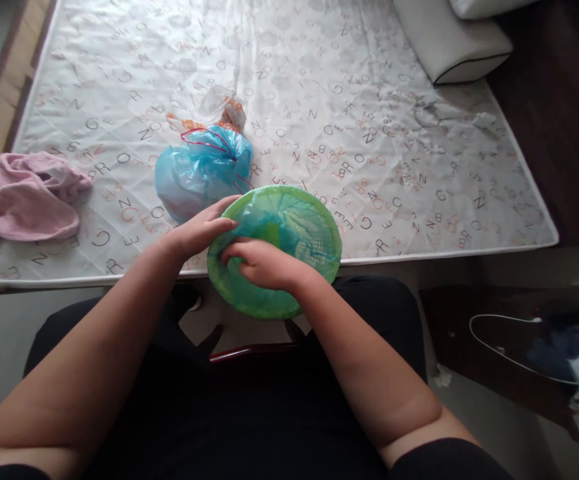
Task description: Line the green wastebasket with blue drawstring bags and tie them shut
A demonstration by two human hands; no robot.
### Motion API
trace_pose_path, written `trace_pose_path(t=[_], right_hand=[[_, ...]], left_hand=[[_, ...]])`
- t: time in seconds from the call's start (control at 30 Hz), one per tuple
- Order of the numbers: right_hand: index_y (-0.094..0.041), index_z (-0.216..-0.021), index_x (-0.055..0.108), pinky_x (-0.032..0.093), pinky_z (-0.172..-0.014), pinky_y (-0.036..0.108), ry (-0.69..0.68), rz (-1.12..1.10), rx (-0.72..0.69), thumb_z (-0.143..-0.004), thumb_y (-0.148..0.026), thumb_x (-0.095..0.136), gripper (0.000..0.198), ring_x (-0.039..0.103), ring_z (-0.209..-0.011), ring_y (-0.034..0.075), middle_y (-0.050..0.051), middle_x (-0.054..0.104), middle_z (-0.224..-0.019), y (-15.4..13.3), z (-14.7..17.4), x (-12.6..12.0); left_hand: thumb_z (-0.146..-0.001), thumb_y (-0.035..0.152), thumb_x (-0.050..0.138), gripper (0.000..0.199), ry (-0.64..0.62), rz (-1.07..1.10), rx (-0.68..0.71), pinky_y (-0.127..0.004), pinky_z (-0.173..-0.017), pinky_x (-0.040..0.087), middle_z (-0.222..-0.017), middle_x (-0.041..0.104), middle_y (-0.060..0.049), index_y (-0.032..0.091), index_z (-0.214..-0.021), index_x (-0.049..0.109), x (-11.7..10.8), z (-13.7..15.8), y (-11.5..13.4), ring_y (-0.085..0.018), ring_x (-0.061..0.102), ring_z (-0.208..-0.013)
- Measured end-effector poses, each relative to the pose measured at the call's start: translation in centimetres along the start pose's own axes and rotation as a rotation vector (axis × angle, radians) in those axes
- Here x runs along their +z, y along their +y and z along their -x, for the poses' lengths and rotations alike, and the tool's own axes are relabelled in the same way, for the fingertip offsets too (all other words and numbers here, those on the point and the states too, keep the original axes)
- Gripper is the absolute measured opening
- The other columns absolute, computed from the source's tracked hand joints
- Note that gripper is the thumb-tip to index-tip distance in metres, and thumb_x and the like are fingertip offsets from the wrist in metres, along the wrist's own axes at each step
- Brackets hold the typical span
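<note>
Looks like bag-lining: the green basket is held over the lap by the left hand, fingers clamped on, while the blue liner inside is touched by the right hand, fingers curled (can't tell if it's pinched), so smoothing's probably needed next

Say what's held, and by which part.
The left hand holds the green basket by its rim, on the left side. The right hand is inside; whether it grips the plastic liner cannot be told.
</note>
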State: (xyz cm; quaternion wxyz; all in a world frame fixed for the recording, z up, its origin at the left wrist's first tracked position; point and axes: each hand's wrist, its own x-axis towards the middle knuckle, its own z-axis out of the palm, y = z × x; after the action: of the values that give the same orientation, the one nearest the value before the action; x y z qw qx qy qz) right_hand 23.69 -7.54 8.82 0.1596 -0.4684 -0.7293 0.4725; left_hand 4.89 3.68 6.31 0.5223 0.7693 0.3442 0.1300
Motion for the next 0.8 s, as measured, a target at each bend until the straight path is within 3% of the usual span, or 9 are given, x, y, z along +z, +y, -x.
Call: trace_pose_path(t=[0.07, 0.13, 0.3, 0.37, 0.47, 0.53, 0.63, 0.7, 0.8], right_hand=[[-0.025, -0.101, 0.072, 0.049, -0.109, 0.027, -0.028, -0.038, -0.011, -0.087, -0.005, 0.045, 0.036, 0.067, -0.119, 0.018, -0.001, 0.076, -0.121, 0.2, 0.0, -0.1], [-0.022, -0.098, 0.071, 0.052, -0.100, 0.030, -0.021, -0.029, 0.075, -0.090, -0.008, 0.044, 0.032, 0.068, -0.106, 0.020, 0.003, 0.076, -0.110, 0.8, -0.1, -0.6], [-0.019, -0.129, 0.063, 0.047, -0.107, 0.032, 0.274, 0.177, 0.354, -0.099, -0.017, 0.043, 0.036, 0.060, -0.126, 0.025, 0.012, 0.067, -0.140, 3.0, -0.3, -2.3], [-0.020, -0.128, 0.064, 0.048, -0.103, 0.031, 0.230, 0.180, 0.370, -0.101, -0.017, 0.042, 0.036, 0.062, -0.121, 0.024, 0.011, 0.069, -0.137, 3.7, -0.2, -2.6], [-0.021, -0.125, 0.067, 0.051, -0.090, 0.032, 0.031, 0.117, 0.400, -0.101, -0.018, 0.043, 0.034, 0.067, -0.106, 0.023, 0.008, 0.074, -0.125, 4.6, 0.1, -2.4], [-0.018, -0.132, 0.066, 0.051, -0.090, 0.034, -0.060, 0.152, 0.484, -0.102, -0.023, 0.049, 0.035, 0.067, -0.109, 0.026, 0.014, 0.072, -0.132, 5.3, 0.2, -2.0], [-0.013, -0.146, 0.058, 0.051, -0.099, 0.039, 0.035, 0.286, 0.589, -0.103, -0.028, 0.054, 0.045, 0.064, -0.124, 0.032, 0.024, 0.061, -0.147, 5.9, 0.2, -1.5], [-0.012, -0.137, 0.064, 0.052, -0.097, 0.041, 0.038, 0.325, 0.599, -0.104, -0.025, 0.050, 0.038, 0.067, -0.119, 0.033, 0.025, 0.065, -0.139, 5.8, 0.0, -1.2], [-0.017, -0.119, 0.074, 0.053, -0.093, 0.038, -0.114, 0.281, 0.525, -0.103, -0.021, 0.050, 0.029, 0.069, -0.109, 0.029, 0.018, 0.073, -0.127, 5.1, -0.4, -0.5]], left_hand=[[-0.086, 0.065, 0.057, 0.081, 0.000, 0.001, -0.001, -0.045, -0.117, 0.050, -0.142, 0.070, -0.011, 0.023, -0.156, 0.056, 0.0, 0.0, 0.1, -0.037, 0.059, -0.136], [-0.086, 0.063, 0.057, 0.082, 0.000, 0.014, -0.004, -0.047, -0.116, 0.051, -0.140, 0.070, -0.011, 0.023, -0.157, 0.055, 0.1, 0.1, 0.3, -0.038, 0.060, -0.135], [-0.087, 0.056, 0.058, 0.081, -0.029, 0.053, -0.022, -0.045, -0.110, 0.055, -0.147, 0.067, -0.011, 0.024, -0.161, 0.051, 0.3, 0.3, 0.5, -0.036, 0.063, -0.131], [-0.087, 0.055, 0.058, 0.080, -0.039, 0.072, -0.030, -0.045, -0.108, 0.057, -0.150, 0.065, -0.012, 0.024, -0.160, 0.051, 0.3, 0.3, 0.6, -0.036, 0.063, -0.131], [-0.085, 0.054, 0.059, 0.081, -0.039, 0.084, -0.039, -0.048, -0.108, 0.056, -0.153, 0.062, -0.013, 0.022, -0.160, 0.051, 0.3, 0.3, 0.8, -0.038, 0.062, -0.132], [-0.085, 0.054, 0.059, 0.082, -0.038, 0.071, -0.040, -0.050, -0.108, 0.056, -0.152, 0.063, -0.012, 0.023, -0.160, 0.051, 0.3, 0.3, 0.9, -0.039, 0.062, -0.131], [-0.086, 0.055, 0.058, 0.080, -0.037, 0.045, -0.033, -0.049, -0.108, 0.056, -0.148, 0.066, -0.010, 0.026, -0.160, 0.051, 0.3, 0.4, 1.0, -0.038, 0.062, -0.131], [-0.087, 0.057, 0.057, 0.078, -0.040, 0.030, -0.015, -0.046, -0.108, 0.056, -0.148, 0.066, -0.009, 0.028, -0.160, 0.052, 0.4, 0.4, 1.1, -0.037, 0.062, -0.132], [-0.089, 0.058, 0.055, 0.078, -0.067, 0.001, 0.010, -0.046, -0.109, 0.056, -0.150, 0.065, -0.009, 0.027, -0.160, 0.051, 0.7, 0.4, 1.4, -0.037, 0.062, -0.133]])
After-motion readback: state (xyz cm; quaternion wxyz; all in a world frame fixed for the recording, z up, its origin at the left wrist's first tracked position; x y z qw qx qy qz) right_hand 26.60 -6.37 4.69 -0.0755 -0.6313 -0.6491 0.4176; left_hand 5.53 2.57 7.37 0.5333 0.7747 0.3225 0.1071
